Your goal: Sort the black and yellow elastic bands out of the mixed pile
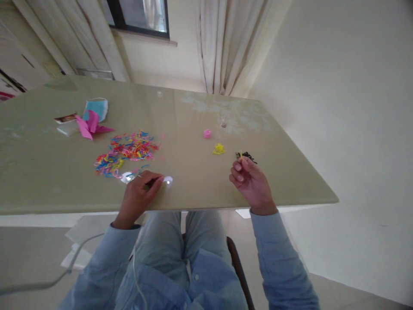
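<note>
- Right hand: I see thumb and fingertips pinching what looks like one thin yellow rubber loop, held up in front of a small pile of thin black rubber loops.
- Left hand: curled, thumb and forefinger tips pressed together near the front edge of the glossy pale-green worktop; I cannot tell whether anything sits between them.
- Nearby: I find a small heap of bright yellow rubber loops left of the black pile, a round pink object behind it, and a loose spread of multicoloured rubber loops beyond the left hand.
- For a good hold, I would judge a light pinch at the very tips best, leaving the loop's free end clear and the fingers off the black pile.
- Pose: I read the right wrist as turned palm inward, fingers folded behind the pinch; the left hand is low, its knuckles up. Both forearms reach forward, well apart.
</note>
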A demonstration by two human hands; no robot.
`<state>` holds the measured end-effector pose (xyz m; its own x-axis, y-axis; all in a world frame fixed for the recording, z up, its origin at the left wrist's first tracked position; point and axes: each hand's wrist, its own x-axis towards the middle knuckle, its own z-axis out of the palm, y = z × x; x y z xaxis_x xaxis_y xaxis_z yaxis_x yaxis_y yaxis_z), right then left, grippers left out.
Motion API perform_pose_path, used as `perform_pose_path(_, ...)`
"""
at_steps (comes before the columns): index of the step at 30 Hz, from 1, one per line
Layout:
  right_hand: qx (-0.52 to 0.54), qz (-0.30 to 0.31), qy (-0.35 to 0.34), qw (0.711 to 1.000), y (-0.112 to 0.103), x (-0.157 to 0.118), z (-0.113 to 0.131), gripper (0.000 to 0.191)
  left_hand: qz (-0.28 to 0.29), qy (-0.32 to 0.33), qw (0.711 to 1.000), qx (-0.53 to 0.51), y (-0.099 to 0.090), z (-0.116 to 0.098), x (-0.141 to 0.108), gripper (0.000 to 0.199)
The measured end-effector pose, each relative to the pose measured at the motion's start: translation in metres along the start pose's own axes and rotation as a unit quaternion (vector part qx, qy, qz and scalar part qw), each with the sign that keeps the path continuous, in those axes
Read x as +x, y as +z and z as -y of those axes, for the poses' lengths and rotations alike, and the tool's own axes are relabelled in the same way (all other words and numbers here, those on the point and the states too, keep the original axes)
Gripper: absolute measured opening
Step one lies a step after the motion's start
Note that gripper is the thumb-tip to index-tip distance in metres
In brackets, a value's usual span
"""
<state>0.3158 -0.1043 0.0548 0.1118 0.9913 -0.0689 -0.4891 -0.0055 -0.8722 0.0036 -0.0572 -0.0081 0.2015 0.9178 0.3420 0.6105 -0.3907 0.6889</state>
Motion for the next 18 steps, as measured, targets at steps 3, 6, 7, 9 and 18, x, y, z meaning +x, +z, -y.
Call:
perform_pose_path(3, -0.001, -0.001, 0.002, 1.0, -0.006, 0.002, -0.001, 0.023, 0.002, -0.009, 1.0, 0.008, 0.0, 0.0, 0.001, 0.026)
perform_pose_path(6, -0.021, -0.008, -0.001, 1.0, -0.009, 0.003, -0.002, 0.023, 0.003, -0.02, 1.0, 0.017, 0.0, -0.002, 0.001, 0.027)
perform_pose_path(7, -0.024, -0.008, -0.003, 1.0, -0.009, 0.004, -0.003, 0.023, 0.004, -0.023, 1.0, 0.02, 0.0, -0.002, 0.001, 0.027)
perform_pose_path(9, -0.027, -0.006, -0.004, 1.0, -0.008, 0.006, -0.003, 0.022, 0.003, -0.023, 0.999, 0.024, 0.0, -0.003, 0.001, 0.027)
perform_pose_path(18, -0.069, -0.033, -0.031, 0.997, -0.009, 0.033, -0.009, 0.028, -0.001, -0.003, 1.0, 0.011, 0.001, 0.0, 0.002, 0.025)
